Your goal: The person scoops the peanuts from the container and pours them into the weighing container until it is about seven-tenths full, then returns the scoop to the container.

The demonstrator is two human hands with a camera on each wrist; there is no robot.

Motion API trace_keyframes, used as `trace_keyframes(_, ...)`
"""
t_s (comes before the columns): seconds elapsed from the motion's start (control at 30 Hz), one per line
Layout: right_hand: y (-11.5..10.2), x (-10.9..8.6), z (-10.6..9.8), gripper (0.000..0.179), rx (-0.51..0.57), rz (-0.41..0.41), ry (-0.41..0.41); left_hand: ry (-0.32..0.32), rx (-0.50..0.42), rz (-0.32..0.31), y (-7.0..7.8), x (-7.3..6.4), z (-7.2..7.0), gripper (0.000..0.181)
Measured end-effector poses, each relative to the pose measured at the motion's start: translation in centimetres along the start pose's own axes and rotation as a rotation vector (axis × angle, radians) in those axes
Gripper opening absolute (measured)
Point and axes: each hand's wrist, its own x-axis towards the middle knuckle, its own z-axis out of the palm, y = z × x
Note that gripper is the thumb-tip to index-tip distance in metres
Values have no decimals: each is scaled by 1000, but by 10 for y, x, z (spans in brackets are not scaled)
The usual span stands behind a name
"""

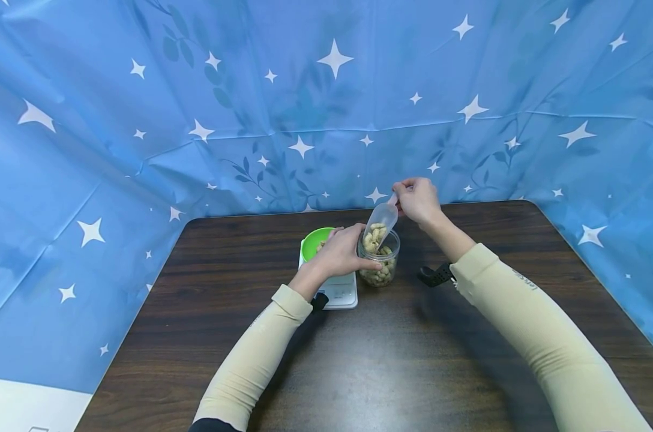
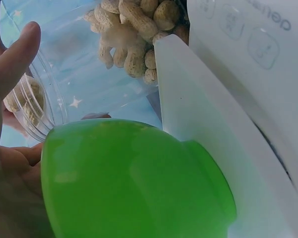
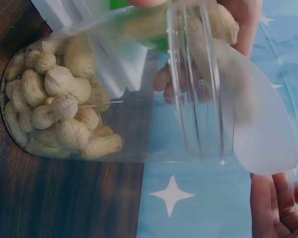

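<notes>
My left hand (image 1: 337,255) grips the neck of a clear jar (image 3: 134,144), thumb on the near side and fingers behind. Unshelled peanuts (image 3: 64,106) fill the jar's lower part. With my right hand (image 1: 419,203) I hold the handle of a translucent scoop (image 1: 385,214). The scoop tilts down into the jar's mouth and carries several peanuts (image 1: 374,237). Just left of the jar, a green bowl (image 2: 134,183) sits on a white kitchen scale (image 1: 341,293). Some peanuts show inside the bowl, which my left hand partly covers.
The dark wooden table (image 1: 370,372) ends at the back against a blue cloth (image 1: 283,78) with white stars. Black straps (image 1: 434,275) hang at both wrists, close to the tabletop.
</notes>
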Motion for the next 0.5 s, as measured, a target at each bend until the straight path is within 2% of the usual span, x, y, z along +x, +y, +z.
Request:
trace_keyframes(0.3, 0, -6, 4, 38, -45, -9, -31, -5, -9, 7, 0, 0, 0, 87)
trace_keyframes(0.5, 3, -6, 0, 38, 22, 30, -55, -7, -11, 6, 1, 0, -1, 86)
